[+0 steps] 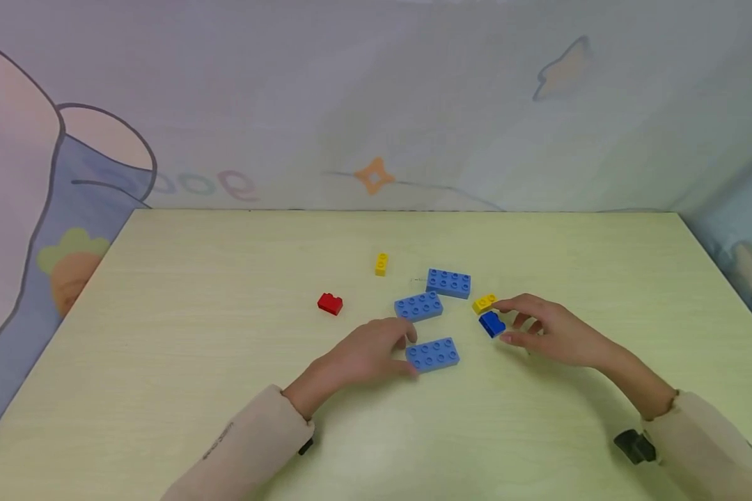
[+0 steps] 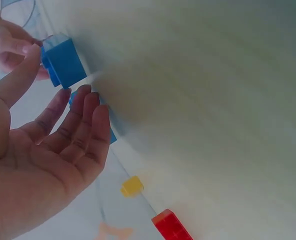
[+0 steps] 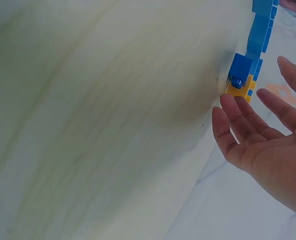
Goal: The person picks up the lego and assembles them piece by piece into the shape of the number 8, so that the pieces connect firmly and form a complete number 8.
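My left hand point(image 1: 370, 351) reaches round the left end of the nearest light blue eight-stud building brick point(image 1: 432, 355); in the left wrist view its thumb and fingers are spread beside the brick point(image 2: 66, 62), and firm contact cannot be made out. Two more light blue bricks point(image 1: 418, 306) point(image 1: 449, 283) lie just beyond it. My right hand point(image 1: 560, 332) hovers with parted, lightly bent fingers beside a small dark blue brick point(image 1: 491, 324) and a small yellow brick point(image 1: 484, 303), holding neither. The dark blue brick lies on its side, studs toward the right hand.
A red brick point(image 1: 330, 303) lies left of the group, and a second small yellow brick point(image 1: 381, 264) is farther back. The pale wooden tabletop point(image 1: 194, 292) ends at a printed cloth backdrop point(image 1: 326, 104). A black wrist strap part point(image 1: 635, 446) hangs by the right sleeve.
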`<control>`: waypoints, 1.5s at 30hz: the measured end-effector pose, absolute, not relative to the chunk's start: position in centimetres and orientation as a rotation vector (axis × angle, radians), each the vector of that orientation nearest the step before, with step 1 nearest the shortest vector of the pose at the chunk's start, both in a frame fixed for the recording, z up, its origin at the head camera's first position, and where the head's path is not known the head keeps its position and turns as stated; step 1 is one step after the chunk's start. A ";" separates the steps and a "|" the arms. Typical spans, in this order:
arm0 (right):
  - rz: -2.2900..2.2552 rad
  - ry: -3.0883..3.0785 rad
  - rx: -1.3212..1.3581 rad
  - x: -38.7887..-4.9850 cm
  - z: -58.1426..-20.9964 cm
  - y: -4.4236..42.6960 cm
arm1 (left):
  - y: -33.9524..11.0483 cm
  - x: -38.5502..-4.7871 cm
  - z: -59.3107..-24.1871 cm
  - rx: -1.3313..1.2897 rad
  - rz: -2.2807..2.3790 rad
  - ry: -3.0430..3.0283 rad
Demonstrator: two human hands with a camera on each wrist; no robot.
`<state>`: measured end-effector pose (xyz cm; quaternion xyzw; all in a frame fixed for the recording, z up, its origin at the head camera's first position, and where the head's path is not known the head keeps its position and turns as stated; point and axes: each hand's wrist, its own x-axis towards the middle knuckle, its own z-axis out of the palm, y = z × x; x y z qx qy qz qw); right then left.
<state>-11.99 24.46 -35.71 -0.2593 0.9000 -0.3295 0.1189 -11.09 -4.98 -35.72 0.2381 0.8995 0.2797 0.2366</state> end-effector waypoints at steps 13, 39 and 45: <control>-0.974 2.598 -0.779 -12.6 -35.7 24.1 | -4.9 -11.3 -35.3 0.704 0.719 2.499; -0.906 2.645 -0.671 -13.6 -36.1 23.4 | -5.2 -11.8 -35.5 0.696 0.780 2.487; -0.985 2.571 -0.645 -13.2 -35.6 22.9 | -5.2 -11.8 -35.5 0.693 0.782 2.491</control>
